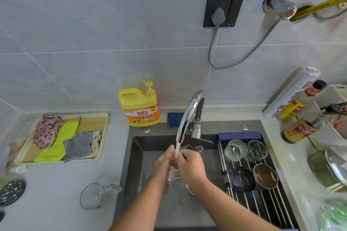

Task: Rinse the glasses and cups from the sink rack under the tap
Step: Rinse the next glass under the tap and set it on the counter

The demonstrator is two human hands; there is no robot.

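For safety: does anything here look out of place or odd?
Only the glass mug: it lies on its side on the counter, left of the sink. Nothing looks spilled or broken; the left hand and right hand hold a glass under the tap.

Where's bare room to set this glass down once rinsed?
The left counter, between the cloth tray and the glass mug. Also the rack's near rods, in front of the dark cup and brown cup. The right counter is crowded: bottles, a roll, a lid. The left hand and right hand grip the glass.
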